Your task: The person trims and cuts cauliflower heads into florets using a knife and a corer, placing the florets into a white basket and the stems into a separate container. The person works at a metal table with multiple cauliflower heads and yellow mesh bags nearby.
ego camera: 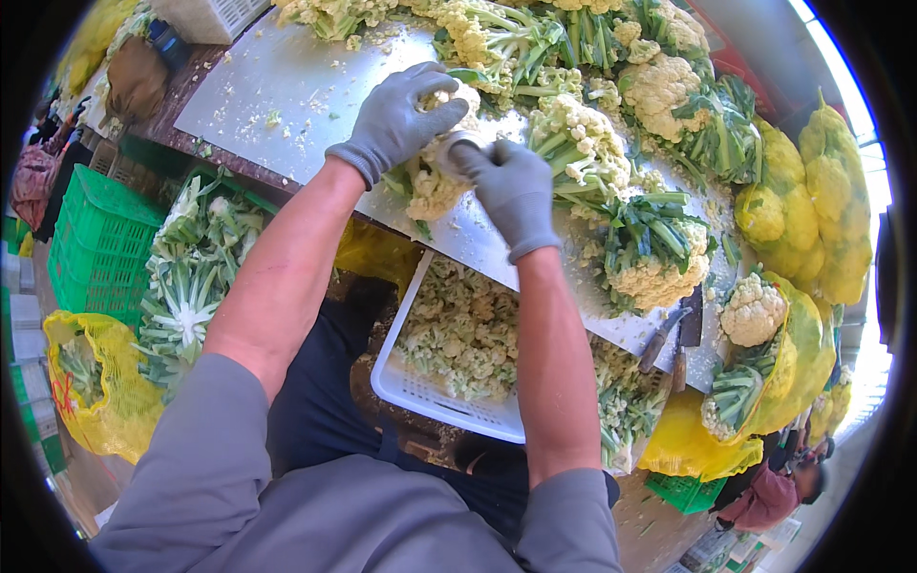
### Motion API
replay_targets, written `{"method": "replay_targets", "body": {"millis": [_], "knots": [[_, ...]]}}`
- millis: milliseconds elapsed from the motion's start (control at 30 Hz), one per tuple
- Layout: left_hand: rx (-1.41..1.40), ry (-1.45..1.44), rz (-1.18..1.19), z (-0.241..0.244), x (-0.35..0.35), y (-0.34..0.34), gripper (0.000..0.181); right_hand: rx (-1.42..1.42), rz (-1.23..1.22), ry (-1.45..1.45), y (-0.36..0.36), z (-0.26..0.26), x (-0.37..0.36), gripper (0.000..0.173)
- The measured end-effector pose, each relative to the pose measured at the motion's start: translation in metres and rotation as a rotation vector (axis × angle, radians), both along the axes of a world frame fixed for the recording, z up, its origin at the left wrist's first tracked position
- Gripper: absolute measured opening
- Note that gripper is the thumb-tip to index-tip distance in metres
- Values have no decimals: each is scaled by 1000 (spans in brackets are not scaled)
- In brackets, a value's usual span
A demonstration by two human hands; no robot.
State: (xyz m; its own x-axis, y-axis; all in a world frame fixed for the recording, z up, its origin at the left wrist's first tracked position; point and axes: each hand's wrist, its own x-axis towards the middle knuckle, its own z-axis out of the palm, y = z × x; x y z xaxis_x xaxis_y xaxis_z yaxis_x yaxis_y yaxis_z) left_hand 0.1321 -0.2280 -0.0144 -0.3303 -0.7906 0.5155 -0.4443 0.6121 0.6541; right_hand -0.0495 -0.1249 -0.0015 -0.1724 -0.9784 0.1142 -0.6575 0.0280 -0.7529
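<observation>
My left hand [405,118], in a grey knit glove, grips a cauliflower head [437,188] over the metal-topped table [286,79]. My right hand [512,186], gloved the same way, holds a small round metal tool [451,154] against that head; its working edge is hidden. More cauliflower heads with green leaves, one close by [584,140] and another [663,258], lie right of my right hand. Below my forearms, a white plastic basket [401,397] holds cut florets [458,326].
Two knives, one with a worn handle [655,351] and one with a broad blade [692,319], lie at the table's right. Yellow mesh sacks [834,200] stand beyond. Trimmed leaves [186,308] and a green crate [107,251] are at left. A person [763,501] is at far right.
</observation>
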Motion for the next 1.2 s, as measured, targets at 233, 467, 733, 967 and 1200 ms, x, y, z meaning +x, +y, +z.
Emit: {"method": "replay_targets", "body": {"millis": [233,467,733,967,1200], "knots": [[-18,-9,30,1,-7,6,46,-22,-541,-972,28,-38,-17,45],[-113,3,50,-3,-7,-4,56,41,149,23,51,-39,4,39],[-70,-51,97,-5,-13,2,42,-115,-3,-160,36,-9,-40,36],[-62,-11,92,-3,-11,-1,43,-73,77,162,24,0,-34,33],[-37,-24,58,-5,-21,0,43,50,87,9,36,-23,-20,37]]}}
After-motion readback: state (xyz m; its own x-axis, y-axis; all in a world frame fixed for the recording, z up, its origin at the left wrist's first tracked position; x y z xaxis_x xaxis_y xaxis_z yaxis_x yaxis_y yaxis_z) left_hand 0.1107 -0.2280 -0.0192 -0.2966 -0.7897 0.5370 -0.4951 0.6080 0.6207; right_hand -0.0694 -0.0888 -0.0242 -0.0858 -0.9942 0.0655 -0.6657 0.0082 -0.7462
